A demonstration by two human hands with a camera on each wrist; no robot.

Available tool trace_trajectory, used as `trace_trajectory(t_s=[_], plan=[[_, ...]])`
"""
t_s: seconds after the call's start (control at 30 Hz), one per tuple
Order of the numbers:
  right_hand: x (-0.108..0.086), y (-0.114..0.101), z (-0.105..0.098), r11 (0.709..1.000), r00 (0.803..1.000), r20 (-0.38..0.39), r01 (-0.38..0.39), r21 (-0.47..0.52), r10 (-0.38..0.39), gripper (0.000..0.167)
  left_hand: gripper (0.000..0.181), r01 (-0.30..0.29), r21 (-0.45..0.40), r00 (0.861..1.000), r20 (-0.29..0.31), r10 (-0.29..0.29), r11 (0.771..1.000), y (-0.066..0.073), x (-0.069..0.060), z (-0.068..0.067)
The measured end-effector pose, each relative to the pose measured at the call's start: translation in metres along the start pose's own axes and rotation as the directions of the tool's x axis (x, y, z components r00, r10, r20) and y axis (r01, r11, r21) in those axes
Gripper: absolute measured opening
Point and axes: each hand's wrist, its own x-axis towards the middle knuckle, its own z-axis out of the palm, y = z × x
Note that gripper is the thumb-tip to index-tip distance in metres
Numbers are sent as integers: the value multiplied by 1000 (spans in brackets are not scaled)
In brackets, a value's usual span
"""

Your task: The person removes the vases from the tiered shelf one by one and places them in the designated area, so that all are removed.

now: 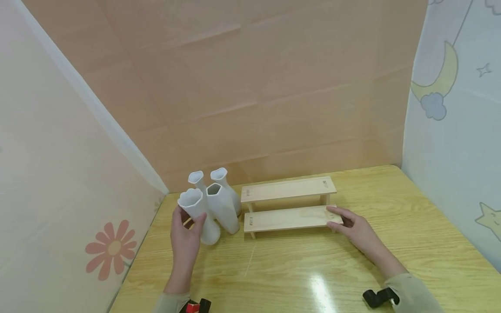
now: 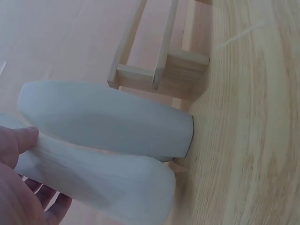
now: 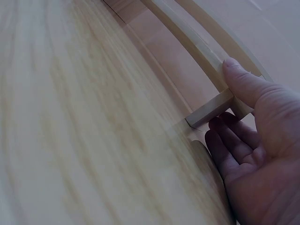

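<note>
My left hand grips a white vase with a scalloped rim around its upper part, thumb on the near side. The vase tilts; whether its base touches the table cannot be told. Close beside it stands a white vase with an angular mouth, its flat-sided body filling the left wrist view. Two flared-neck vases are partly hidden behind. On the right, my right hand holds the right end of a two-level wooden stand at its lower board, thumb on the edge, other fingers curled near the leg.
The stand's upper board lies behind the lower one, near the back wall covering. Wood-grain tabletop extends in front. A flower-printed panel borders the left, a moon-printed one the right.
</note>
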Motion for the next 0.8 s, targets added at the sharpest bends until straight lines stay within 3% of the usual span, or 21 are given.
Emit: trace_trajectory(t_s=[0.4, 0.8], plan=[[1, 1, 1, 1000, 1000, -8, 0, -2, 0, 65, 64, -4, 9, 1000, -29, 4, 1000, -16, 17, 8], [2, 3, 2, 1000, 1000, -10, 6, 11, -6, 65, 63, -12, 2, 999, -40, 12, 1000, -27, 24, 12]])
